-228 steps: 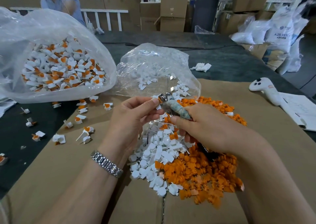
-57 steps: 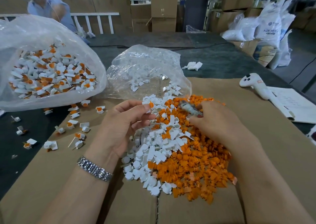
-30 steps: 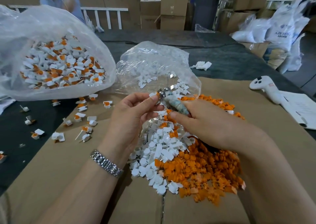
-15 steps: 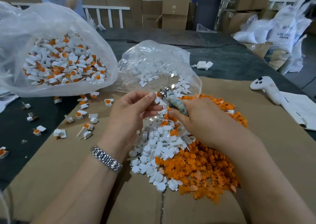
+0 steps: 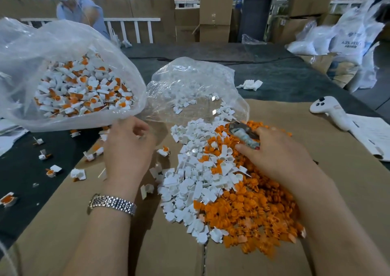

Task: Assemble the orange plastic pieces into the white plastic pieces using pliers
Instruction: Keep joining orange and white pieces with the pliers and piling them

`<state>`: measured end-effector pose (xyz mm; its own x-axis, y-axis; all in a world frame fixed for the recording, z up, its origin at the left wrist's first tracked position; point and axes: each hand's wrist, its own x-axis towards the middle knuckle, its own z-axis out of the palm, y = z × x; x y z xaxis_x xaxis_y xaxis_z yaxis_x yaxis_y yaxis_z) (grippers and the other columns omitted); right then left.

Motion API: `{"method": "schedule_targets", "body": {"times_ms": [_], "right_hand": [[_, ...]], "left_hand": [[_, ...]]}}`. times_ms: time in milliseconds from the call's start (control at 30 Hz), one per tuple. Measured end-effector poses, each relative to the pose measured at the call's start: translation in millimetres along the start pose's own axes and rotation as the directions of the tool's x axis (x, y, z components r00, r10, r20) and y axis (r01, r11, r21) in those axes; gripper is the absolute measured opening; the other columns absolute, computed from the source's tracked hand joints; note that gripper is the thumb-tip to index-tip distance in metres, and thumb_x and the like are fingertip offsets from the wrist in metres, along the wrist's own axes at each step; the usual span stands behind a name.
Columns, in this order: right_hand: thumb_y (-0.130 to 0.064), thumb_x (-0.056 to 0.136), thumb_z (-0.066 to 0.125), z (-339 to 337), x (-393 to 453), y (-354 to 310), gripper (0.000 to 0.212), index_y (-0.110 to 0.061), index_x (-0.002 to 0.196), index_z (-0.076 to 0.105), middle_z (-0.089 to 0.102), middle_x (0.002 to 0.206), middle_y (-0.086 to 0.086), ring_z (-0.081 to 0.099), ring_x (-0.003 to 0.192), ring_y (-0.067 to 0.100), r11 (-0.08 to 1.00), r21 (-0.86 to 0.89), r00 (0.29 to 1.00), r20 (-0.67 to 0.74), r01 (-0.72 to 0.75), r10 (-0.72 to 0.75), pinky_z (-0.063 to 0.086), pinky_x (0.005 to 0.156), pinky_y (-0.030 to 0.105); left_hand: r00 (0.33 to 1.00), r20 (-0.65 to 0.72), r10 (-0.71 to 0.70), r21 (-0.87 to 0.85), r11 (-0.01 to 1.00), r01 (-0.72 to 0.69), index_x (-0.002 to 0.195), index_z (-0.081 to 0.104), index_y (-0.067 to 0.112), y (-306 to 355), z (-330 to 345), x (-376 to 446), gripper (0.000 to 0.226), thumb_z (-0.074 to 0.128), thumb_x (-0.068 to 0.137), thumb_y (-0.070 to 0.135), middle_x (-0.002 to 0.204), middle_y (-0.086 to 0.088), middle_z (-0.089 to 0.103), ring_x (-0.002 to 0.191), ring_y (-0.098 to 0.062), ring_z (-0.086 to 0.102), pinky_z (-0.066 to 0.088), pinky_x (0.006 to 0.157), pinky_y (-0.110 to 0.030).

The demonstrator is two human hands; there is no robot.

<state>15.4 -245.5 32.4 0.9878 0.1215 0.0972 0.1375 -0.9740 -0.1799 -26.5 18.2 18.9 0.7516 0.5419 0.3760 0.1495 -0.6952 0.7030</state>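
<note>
Orange plastic pieces (image 5: 251, 210) are lying heaped beside the white plastic pieces (image 5: 196, 170) at centre frame. The right hand (image 5: 274, 155) is gripping the pliers (image 5: 243, 134) over the heap; the left hand (image 5: 126, 149), left of centre, is hanging loosely curled, holding nothing I can see. Picking one white piece next probably suits best. Sacks (image 5: 350, 37) at upper right are showing partly legible print, seemingly "AJS".

My left hand (image 5: 126, 149) hovers palm-down, fingers (image 5: 138, 128) loosely curled and holding nothing, a metal watch (image 5: 113, 204) on its wrist. My right hand (image 5: 276, 155) reaches forward, its fingers wrapped round the pliers (image 5: 242, 133), thumb along the side. Both forearms run in from below.
</note>
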Motion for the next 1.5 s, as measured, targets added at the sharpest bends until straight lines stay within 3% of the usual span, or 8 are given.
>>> {"method": "schedule_targets", "body": {"times_ms": [167,333,700,833,933,1233,1367,1500], "right_hand": [[-0.069,0.090,0.050,2.7,3.9,6.3,0.055,-0.018,0.108,0.054,0.056,0.114,0.010,0.056,0.105,0.030,0.995,-0.004,0.994,0.061,-0.095,0.095,0.050,0.086,0.043],[-0.070,0.089,0.051,5.1,5.2,5.3,0.058,-0.017,0.113,0.054,0.055,0.118,0.009,0.055,0.109,0.029,0.992,-0.043,0.987,0.104,-0.118,0.122,0.045,0.082,0.042],[-0.067,0.089,0.056,2.6,2.9,1.6,0.062,-0.016,0.125,0.055,0.048,0.133,0.013,0.046,0.126,0.033,0.994,0.022,0.989,0.102,-0.111,0.109,0.043,0.105,0.053],[-0.049,0.094,0.061,-9.3,1.5,0.4,0.030,-0.035,0.120,0.060,0.051,0.124,-0.001,0.044,0.124,0.024,0.995,0.097,0.999,0.003,0.034,-0.034,0.041,0.102,0.051],[-0.038,0.093,0.067,-11.7,-1.3,-0.5,0.013,-0.043,0.105,0.066,0.050,0.123,-0.009,0.037,0.125,0.020,0.984,0.031,0.979,0.094,0.176,-0.179,0.036,0.102,0.049],[-0.043,0.091,0.069,0.5,0.6,-3.7,0.013,-0.036,0.102,0.071,0.054,0.119,-0.006,0.039,0.118,0.019,0.956,-0.092,0.959,0.079,0.280,-0.274,0.040,0.096,0.039],[-0.032,0.091,0.071,-4.1,0.6,-1.7,0.011,-0.027,0.100,0.066,0.067,0.100,-0.008,0.059,0.099,0.012,0.953,0.162,0.966,-0.066,0.258,-0.250,0.049,0.083,0.029],[-0.027,0.090,0.074,-11.5,-4.5,-8.6,0.020,-0.035,0.106,0.066,0.067,0.092,-0.015,0.062,0.084,-0.002,0.832,0.477,0.959,-0.117,0.283,-0.259,0.051,0.073,0.012]], "left_hand": [[0.932,0.361,-0.034,0.157,0.987,-0.025,0.080,0.066,0.028,-2.5,0.6,-1.8,0.014,0.076,0.089,0.032,0.080,0.008,0.067,0.076,-0.011,0.062,0.048,0.062,-0.031],[0.865,0.493,-0.095,0.278,0.959,-0.053,0.081,0.067,0.030,-4.9,-5.8,0.1,0.026,0.080,0.083,0.052,0.081,0.007,0.070,0.075,-0.013,0.067,0.058,0.067,-0.037],[0.910,0.413,-0.034,0.078,0.997,0.002,0.076,0.073,0.028,-2.4,-3.2,-0.2,0.014,0.083,0.085,0.028,0.074,0.007,0.071,0.074,-0.013,0.066,0.044,0.060,-0.030],[0.915,0.403,-0.008,-0.151,0.986,0.075,0.080,0.076,0.029,1.2,-0.6,-2.4,0.011,0.084,0.084,0.023,0.078,0.006,0.076,0.074,-0.011,0.070,0.055,0.073,-0.034],[0.896,0.444,-0.018,-0.264,0.953,0.150,0.080,0.078,0.025,4.2,2.9,-5.1,0.009,0.085,0.083,0.021,0.075,0.005,0.077,0.062,-0.004,0.068,0.054,0.068,-0.028],[0.806,0.589,-0.049,-0.543,0.715,0.441,0.091,0.076,0.007,15.6,5.5,-8.1,0.029,0.084,0.066,0.019,0.083,-0.012,0.078,0.078,-0.025,0.078,0.063,0.063,-0.025],[0.735,0.677,-0.020,-0.614,0.535,0.580,0.095,0.073,0.004,21.2,7.6,-10.1,0.030,0.081,0.067,0.006,0.088,-0.015,0.077,0.081,-0.026,0.078,0.060,0.059,-0.022],[0.662,0.748,0.041,-0.627,0.370,0.686,0.080,0.079,0.006,25.5,9.7,-11.7,0.016,0.079,0.066,-0.003,0.089,-0.019,0.077,0.087,-0.031,0.078,0.062,0.066,-0.023]]}}
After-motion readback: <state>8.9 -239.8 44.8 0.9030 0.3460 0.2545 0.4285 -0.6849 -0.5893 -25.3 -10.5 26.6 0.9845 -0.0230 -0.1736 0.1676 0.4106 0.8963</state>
